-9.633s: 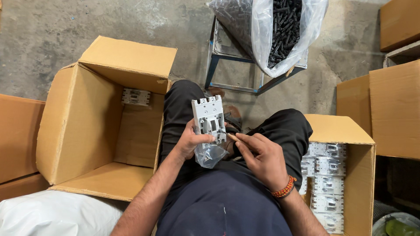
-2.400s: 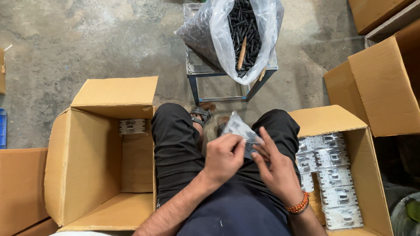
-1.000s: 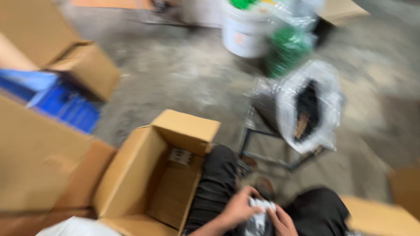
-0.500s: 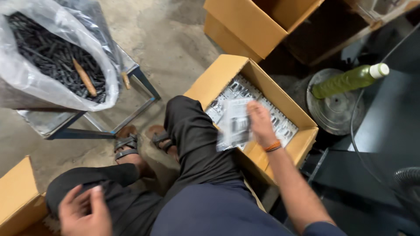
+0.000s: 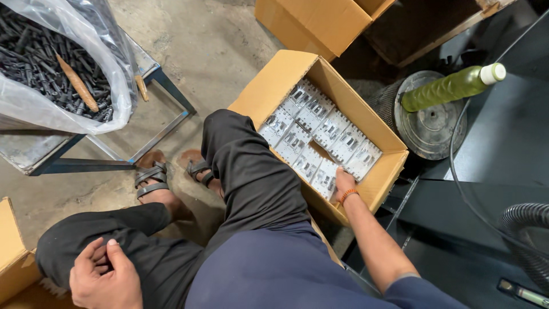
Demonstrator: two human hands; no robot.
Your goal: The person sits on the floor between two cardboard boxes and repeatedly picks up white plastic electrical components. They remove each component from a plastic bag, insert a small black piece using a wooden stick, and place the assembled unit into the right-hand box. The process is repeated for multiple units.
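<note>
Head view, only one we have. Our right hand (image 5: 344, 182) reaches into the open cardboard box (image 5: 274, 91) at our right, down on the grey-white plastic parts (image 5: 313, 133) packed flat in rows inside. The fingertips are tucked among the parts, so we cannot tell if that grip is clenched on one or just resting. An orange band sits at the wrist. Our left hand (image 5: 106, 277) lies on the left knee, grip released, fingers loosely curled, holding nothing; its lower edge is cut off by the frame.

The parts are blocky, ribbed, with small dark slots; finer detail is hard to make out. The box has plain matte brown walls and its flaps are up. Top left is a clear crinkly plastic bag (image 5: 86, 63) of dark rod-shaped pieces, partly out of frame, resting on a metal frame stand (image 5: 166, 114). A green bottle (image 5: 452, 87) with a white cap lies over a round metal disc (image 5: 432, 123). The floor is rough concrete.
</note>
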